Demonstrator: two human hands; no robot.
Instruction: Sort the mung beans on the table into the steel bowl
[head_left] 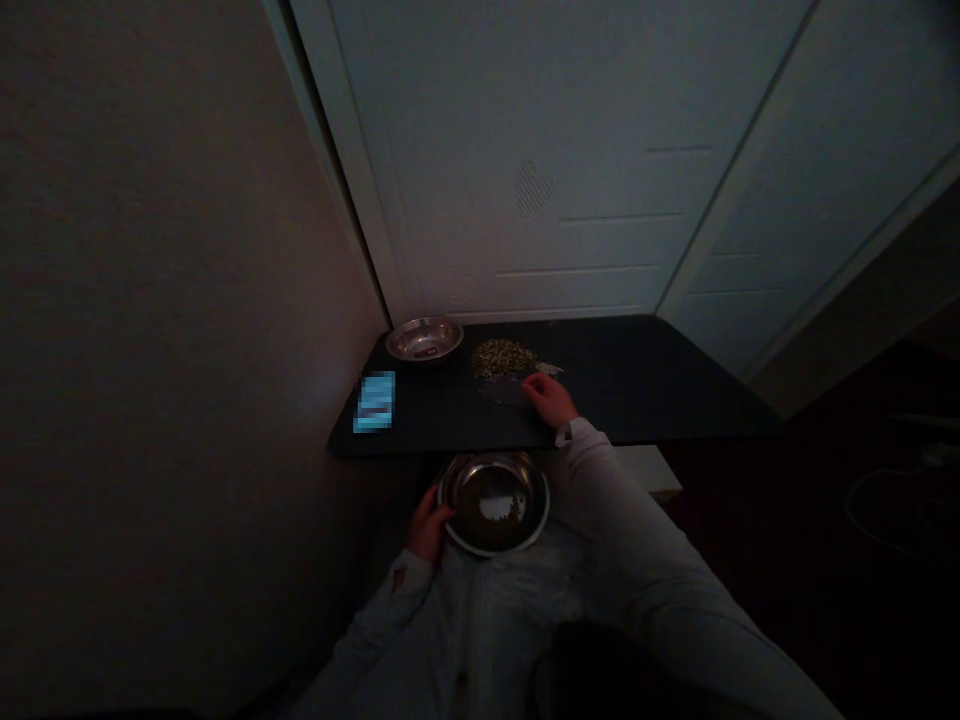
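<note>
My left hand (429, 526) grips the left rim of a steel bowl (541, 502) in my lap, below the table's front edge. Some small greenish grains lie in the bottom of that bowl. Over the dark table (637, 385), my right hand (550, 398) has its fingertips pinched together; what they hold, if anything, is too dark to make out. Beside those fingertips is a thin greyish patch (506, 391) on the tabletop. Just behind them lie a heap of yellow-green grains (504, 357) and a smaller whitish pile (549, 369).
A second steel bowl (425, 340) stands at the table's back left corner. In front of it lies a lit phone (374, 402), its screen blurred. A wall (225, 300) rises close on the left and white panels (517, 130) stand behind. A white box-like edge (649, 470) shows beneath the table.
</note>
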